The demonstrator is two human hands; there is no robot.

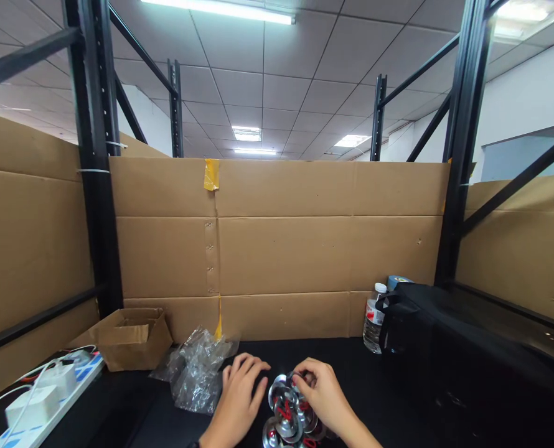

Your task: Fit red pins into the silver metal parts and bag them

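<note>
A pile of shiny round metal pieces (pixel 286 420) with red cords, which look like small cymbals, lies at the bottom middle of the head view. My right hand (pixel 321 389) is over the pile's upper right side, its thumb and forefinger pinched on the edge of one metal piece. To the left of the pile, my left hand (pixel 239 395) hovers low over the black surface with fingers apart and nothing in them. Its thumb points toward the pile without touching it. Crumpled clear plastic (pixel 197 376) lies just left of my left hand.
An open cardboard box (pixel 132 345) and a white power strip (pixel 78 389) with plugged-in adapters are at the left. At the right stand a water bottle (pixel 373 320) and a large black bag (pixel 468 361). A cardboard wall (pixel 281 249) closes off the back between dark metal posts.
</note>
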